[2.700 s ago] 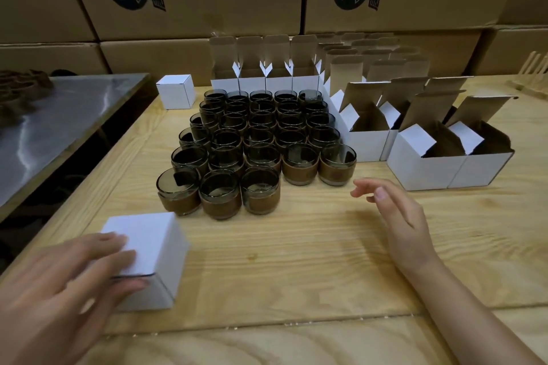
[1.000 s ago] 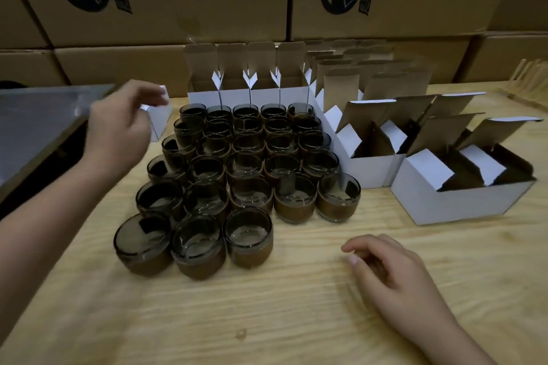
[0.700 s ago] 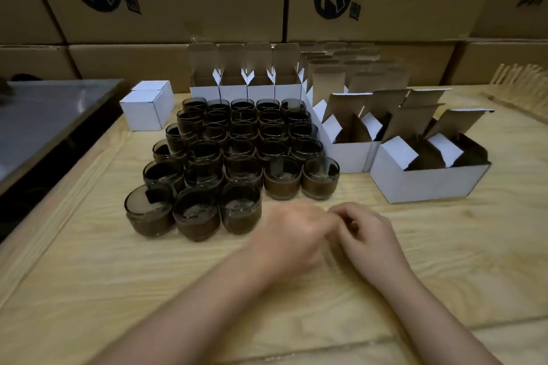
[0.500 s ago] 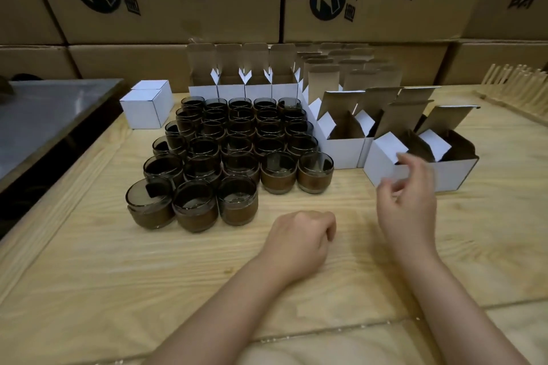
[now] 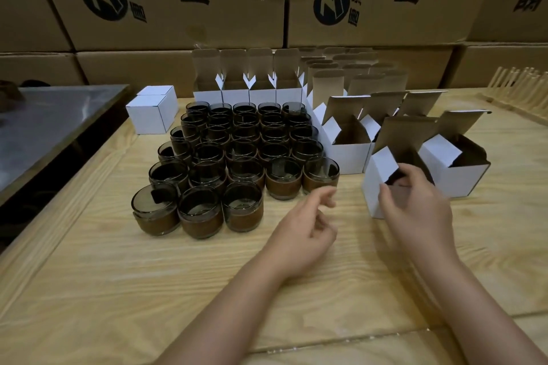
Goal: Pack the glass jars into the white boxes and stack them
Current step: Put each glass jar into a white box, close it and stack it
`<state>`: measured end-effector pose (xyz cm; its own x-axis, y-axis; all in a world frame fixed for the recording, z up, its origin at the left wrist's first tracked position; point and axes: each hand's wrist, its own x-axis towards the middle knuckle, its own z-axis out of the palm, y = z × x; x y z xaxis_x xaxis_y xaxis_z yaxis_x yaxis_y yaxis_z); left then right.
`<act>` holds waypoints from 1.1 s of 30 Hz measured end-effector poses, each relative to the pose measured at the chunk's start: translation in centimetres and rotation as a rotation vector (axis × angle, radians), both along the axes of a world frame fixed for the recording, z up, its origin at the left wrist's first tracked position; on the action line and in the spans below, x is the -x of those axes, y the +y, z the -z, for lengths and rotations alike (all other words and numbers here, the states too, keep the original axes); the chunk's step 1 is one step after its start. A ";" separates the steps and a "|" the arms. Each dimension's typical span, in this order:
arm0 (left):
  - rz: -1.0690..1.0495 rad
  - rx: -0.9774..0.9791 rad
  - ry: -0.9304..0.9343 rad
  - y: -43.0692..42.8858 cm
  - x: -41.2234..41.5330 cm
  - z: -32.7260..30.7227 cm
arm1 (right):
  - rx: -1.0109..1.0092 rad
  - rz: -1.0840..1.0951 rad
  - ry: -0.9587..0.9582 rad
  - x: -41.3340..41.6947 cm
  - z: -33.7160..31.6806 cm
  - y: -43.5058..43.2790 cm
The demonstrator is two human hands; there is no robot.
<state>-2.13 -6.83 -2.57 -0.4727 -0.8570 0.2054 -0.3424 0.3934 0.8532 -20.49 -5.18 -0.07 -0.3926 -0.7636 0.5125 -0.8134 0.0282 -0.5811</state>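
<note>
Brown printed cartons (image 5: 178,9) back a pale wooden table (image 5: 148,290); dark glass jars with brown bands (image 5: 237,157) stand massed at its middle, none boxed; the right hand (image 5: 418,213) grips the front rim of the nearest open white cardboard box (image 5: 373,190), just right of the jars; the left hand (image 5: 305,231) hovers beside them, fingers loosely curled, holding nothing.

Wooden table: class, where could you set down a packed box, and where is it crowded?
Free: the near strip of the wooden table, in front of the glass jars and left of the left hand; also the strip between jars and left table edge. Crowded: the jar block and open white boxes beside it.
</note>
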 end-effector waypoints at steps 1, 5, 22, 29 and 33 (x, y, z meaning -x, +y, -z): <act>0.003 -0.007 0.039 -0.1 0.0 0.0 | 0.014 -0.021 0.021 -0.7 -0.1 0.6; 0.014 0.043 0.117 -0.1 0.0 -0.4 | 0.044 -0.146 0.073 -4.5 -0.4 3.4; -0.038 0.139 0.124 0.2 -0.1 -0.7 | -0.011 -0.533 -0.330 -2.6 -2.3 1.1; -0.066 0.040 0.299 0.3 -0.5 -0.8 | 0.123 -0.635 -0.724 -1.9 -1.1 0.9; -0.064 -0.032 0.365 0.4 -0.5 -0.7 | 0.028 -0.642 -0.899 0.0 -0.5 0.8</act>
